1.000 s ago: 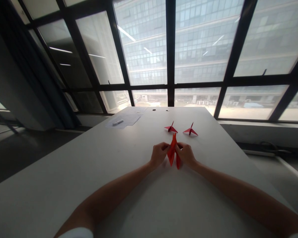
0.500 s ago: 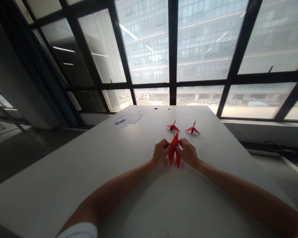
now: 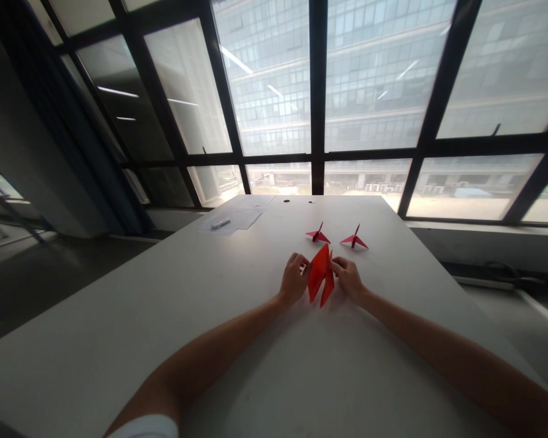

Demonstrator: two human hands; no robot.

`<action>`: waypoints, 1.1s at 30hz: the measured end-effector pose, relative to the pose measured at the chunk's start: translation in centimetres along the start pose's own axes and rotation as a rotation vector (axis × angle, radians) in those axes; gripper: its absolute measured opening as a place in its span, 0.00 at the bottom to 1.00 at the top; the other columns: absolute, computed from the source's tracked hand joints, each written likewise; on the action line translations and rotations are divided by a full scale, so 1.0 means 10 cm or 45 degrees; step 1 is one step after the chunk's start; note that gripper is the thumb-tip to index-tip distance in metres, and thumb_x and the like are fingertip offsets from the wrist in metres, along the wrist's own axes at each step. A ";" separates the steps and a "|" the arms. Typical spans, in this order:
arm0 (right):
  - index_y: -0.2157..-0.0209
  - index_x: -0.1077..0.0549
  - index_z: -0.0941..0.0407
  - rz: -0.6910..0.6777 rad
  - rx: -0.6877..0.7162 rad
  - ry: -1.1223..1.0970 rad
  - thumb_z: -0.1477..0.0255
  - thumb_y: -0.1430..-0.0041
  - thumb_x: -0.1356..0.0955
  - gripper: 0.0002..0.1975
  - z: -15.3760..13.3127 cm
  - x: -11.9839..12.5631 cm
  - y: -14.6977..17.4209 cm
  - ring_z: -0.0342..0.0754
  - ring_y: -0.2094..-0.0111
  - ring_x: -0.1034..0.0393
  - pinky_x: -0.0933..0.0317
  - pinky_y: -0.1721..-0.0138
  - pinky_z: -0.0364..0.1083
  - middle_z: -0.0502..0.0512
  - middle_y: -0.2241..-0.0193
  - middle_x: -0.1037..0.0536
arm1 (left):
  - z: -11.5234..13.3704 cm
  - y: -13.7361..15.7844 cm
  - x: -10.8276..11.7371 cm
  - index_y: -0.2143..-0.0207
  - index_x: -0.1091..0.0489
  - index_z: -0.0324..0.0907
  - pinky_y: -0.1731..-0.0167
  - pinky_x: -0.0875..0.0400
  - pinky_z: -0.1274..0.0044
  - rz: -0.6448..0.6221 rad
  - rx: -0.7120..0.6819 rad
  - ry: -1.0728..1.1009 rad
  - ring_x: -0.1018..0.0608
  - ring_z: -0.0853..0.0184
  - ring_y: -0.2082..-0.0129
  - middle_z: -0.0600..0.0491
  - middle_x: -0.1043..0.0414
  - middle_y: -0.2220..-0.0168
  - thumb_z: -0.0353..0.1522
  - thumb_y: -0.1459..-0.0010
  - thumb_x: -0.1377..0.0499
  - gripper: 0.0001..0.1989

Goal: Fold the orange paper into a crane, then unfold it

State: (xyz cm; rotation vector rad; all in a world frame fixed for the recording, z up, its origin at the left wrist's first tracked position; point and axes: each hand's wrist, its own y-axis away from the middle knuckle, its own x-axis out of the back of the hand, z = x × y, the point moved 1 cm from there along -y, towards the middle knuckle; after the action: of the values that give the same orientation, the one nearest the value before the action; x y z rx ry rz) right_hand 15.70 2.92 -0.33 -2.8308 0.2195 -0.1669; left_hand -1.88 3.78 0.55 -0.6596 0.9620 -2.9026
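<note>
Between my two hands is a folded piece of red origami paper (image 3: 318, 273), diamond-shaped with two pointed legs toward me. My left hand (image 3: 295, 278) pinches its left edge between thumb and fingers. From the other side, my right hand (image 3: 347, 279) grips the right edge, its fingertips partly hidden behind the paper. Just beyond stand two finished red paper cranes, a left crane (image 3: 318, 235) and a right crane (image 3: 354, 238), wings spread and untouched.
The white table (image 3: 237, 340) stretches out to the windows. At its far left lie white paper sheets (image 3: 249, 218) with a white marker (image 3: 220, 224) on top. Near the far edge is a dark round hole (image 3: 287, 201). A dark curtain (image 3: 73, 121) hangs at left.
The red paper has turned, so a broad flat face now shows instead of its narrow edge. My right hand's fingers have shifted slightly up and right along it.
</note>
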 end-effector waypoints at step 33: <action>0.68 0.27 0.58 -0.427 -0.093 -0.262 0.53 0.48 0.29 0.21 0.04 0.03 0.04 0.46 0.75 0.32 0.39 0.74 0.43 0.52 0.75 0.25 | 0.08 -0.01 0.02 0.61 0.24 0.39 0.58 0.28 0.70 -0.379 -0.025 0.283 0.21 0.61 0.63 0.47 0.21 0.64 0.32 0.45 0.37 0.10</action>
State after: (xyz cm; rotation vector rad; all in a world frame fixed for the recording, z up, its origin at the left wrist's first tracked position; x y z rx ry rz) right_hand 15.99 2.61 -0.83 -2.9100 -0.3011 0.0641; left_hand -1.72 3.37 1.24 -0.5292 0.9906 -3.2904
